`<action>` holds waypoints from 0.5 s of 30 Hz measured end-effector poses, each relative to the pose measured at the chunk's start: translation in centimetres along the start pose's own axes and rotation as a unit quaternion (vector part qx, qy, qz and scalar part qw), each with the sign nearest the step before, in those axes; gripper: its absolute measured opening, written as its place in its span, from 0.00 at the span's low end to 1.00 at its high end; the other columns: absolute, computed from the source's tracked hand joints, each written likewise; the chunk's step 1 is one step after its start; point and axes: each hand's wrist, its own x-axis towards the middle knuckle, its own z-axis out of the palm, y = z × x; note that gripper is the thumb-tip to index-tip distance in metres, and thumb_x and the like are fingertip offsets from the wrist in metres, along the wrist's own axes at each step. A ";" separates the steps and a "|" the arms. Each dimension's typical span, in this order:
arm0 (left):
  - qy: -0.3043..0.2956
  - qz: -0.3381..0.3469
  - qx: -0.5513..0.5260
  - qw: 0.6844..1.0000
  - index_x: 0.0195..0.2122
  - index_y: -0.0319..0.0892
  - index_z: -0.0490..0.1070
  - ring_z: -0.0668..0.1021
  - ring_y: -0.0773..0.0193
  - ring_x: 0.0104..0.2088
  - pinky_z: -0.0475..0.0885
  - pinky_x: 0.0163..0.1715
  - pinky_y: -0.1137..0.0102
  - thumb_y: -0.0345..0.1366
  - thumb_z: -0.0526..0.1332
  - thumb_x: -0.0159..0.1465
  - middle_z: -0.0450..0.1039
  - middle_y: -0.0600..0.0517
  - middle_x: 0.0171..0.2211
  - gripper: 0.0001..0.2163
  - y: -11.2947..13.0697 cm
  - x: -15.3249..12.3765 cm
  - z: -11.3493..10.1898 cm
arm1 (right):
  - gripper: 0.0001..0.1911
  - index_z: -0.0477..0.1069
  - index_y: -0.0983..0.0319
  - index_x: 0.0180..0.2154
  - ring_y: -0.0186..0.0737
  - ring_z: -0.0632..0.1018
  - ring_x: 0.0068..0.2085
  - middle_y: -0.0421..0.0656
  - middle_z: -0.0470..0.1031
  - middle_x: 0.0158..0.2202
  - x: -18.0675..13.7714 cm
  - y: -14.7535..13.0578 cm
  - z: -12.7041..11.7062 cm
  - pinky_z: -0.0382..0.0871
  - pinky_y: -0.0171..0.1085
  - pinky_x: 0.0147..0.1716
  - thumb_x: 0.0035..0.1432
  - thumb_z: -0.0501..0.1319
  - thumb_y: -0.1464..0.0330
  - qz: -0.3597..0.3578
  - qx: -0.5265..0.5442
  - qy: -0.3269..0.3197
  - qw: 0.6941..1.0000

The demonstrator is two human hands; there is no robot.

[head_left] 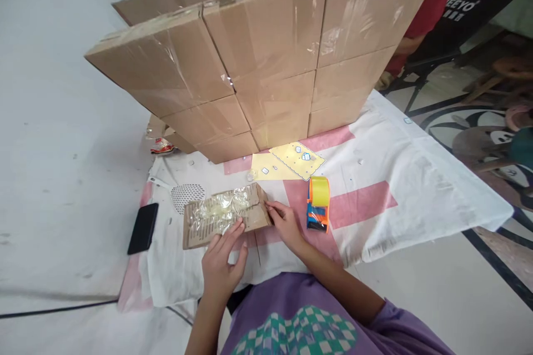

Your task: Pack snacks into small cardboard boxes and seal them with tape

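A small flat cardboard piece [208,224] covered with crumpled clear tape lies on the white and pink cloth [375,205] in front of me. My left hand [222,260] rests on its near edge, fingers stretched flat onto the cardboard. My right hand [285,224] pinches the cardboard's right end with its fingertips. A tape dispenser [318,205], orange and blue with a yellow roll, stands just right of my right hand.
A tall wall of taped cardboard boxes [258,61] leans behind. Yellow sheets [291,162] lie at its foot. A black phone [143,227] and a mesh-patterned item [187,196] lie left. Another person in red [425,11] sits at the back right beside a black chair [462,16].
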 end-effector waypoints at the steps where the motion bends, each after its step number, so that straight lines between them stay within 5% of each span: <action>1: -0.007 0.005 -0.005 1.000 0.58 0.44 0.71 0.83 0.57 0.44 0.75 0.38 0.66 0.27 0.60 0.67 0.77 0.42 0.57 0.18 -0.2 -0.1 -0.4 | 0.16 0.82 0.59 0.44 0.41 0.76 0.37 0.42 0.76 0.33 -0.2 -0.2 -0.4 0.69 0.39 0.38 0.61 0.61 0.60 -0.015 -0.015 -0.008 1.000; 4: 0.092 -0.038 0.013 0.995 0.51 0.43 0.76 0.83 0.60 0.40 0.74 0.31 0.70 0.27 0.61 0.66 0.80 0.43 0.52 0.14 -1.4 -0.9 -1.8 | 0.19 0.81 0.57 0.51 0.38 0.71 0.34 0.39 0.68 0.30 -0.6 -0.5 -1.6 0.65 0.37 0.34 0.65 0.57 0.64 -0.050 -0.058 -0.031 0.997; 6: 0.248 -0.159 0.052 0.954 0.47 0.42 0.78 0.82 0.59 0.41 0.74 0.32 0.70 0.31 0.63 0.65 0.81 0.44 0.49 0.10 -2.7 -1.7 -2.7 | 0.20 0.79 0.56 0.54 0.37 0.69 0.33 0.39 0.65 0.30 -0.7 -0.4 -2.1 0.64 0.36 0.34 0.65 0.56 0.65 -0.055 -0.069 -0.044 0.995; 8: 0.324 -0.300 0.033 0.896 0.52 0.42 0.76 0.80 0.56 0.48 0.77 0.41 0.66 0.39 0.65 0.65 0.78 0.44 0.53 0.15 -4.2 -2.3 -2.9 | 0.21 0.78 0.57 0.56 0.37 0.69 0.35 0.39 0.64 0.32 -0.6 -0.2 -2.3 0.64 0.36 0.35 0.66 0.55 0.67 -0.055 -0.076 -0.068 0.993; 11: 0.237 -0.442 -0.157 0.851 0.57 0.42 0.73 0.76 0.52 0.57 0.75 0.54 0.60 0.49 0.61 0.66 0.75 0.43 0.56 0.23 -6.5 -3.2 -2.1 | 0.23 0.76 0.57 0.58 0.37 0.70 0.37 0.40 0.65 0.34 -0.4 0.2 -1.8 0.65 0.36 0.37 0.65 0.54 0.69 -0.054 -0.086 -0.110 0.989; 15: 0.201 -0.505 -0.307 0.781 0.51 0.40 0.76 0.80 0.49 0.50 0.77 0.53 0.51 0.55 0.62 0.62 0.80 0.45 0.47 0.25 -8.2 -3.3 -2.2 | 0.23 0.76 0.56 0.58 0.39 0.71 0.39 0.41 0.64 0.35 -0.8 -1.0 -0.5 0.66 0.38 0.40 0.65 0.53 0.70 -0.084 -0.102 -0.154 0.979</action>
